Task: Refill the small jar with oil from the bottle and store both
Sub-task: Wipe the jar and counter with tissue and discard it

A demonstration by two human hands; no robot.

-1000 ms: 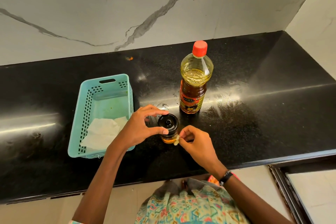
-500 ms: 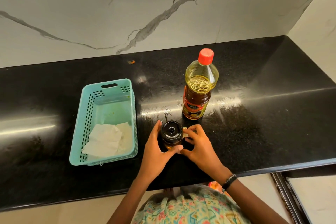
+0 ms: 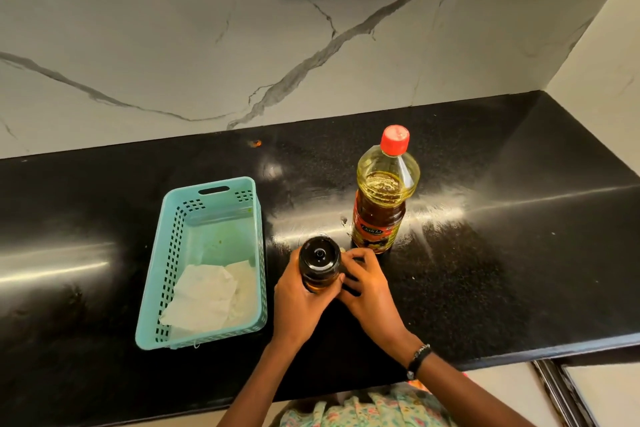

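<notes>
With the black countertop (image 3: 485, 270) stretching wide under everything, there's plenty of room to work, and the whole job is laid out close to its front edge, probably so a spill lands on stone. Off to the left of the clasp sits the teal basket (image 3: 166, 270), open end up, a white paper towel (image 3: 207, 298) lying on its floor. That looks like the storage spot, lined to catch oily bottoms, though that's my read. Just beyond the clasp and a touch to the right stands the oil bottle (image 3: 381, 198), upright, red cap (image 3: 394, 139) on, oil showing up near its shoulder. It's parked near enough to grab without a stretch.

Now the hands. The left hand (image 3: 298, 302) wraps the small jar (image 3: 319, 265) from its left side, fingers curled against the glass, steadying it. The right hand (image 3: 370, 288) comes in from the other side, fingertips pressed against the jar's right flank; whether something small is pinched in them I cannot tell. So the jar is cradled between both palms, black lid (image 3: 319, 255) on top, a band of amber oil visible below it. Whether its base touches the stone I cannot tell. I'd judge pouring hasn't begun, with both containers capped.
</notes>
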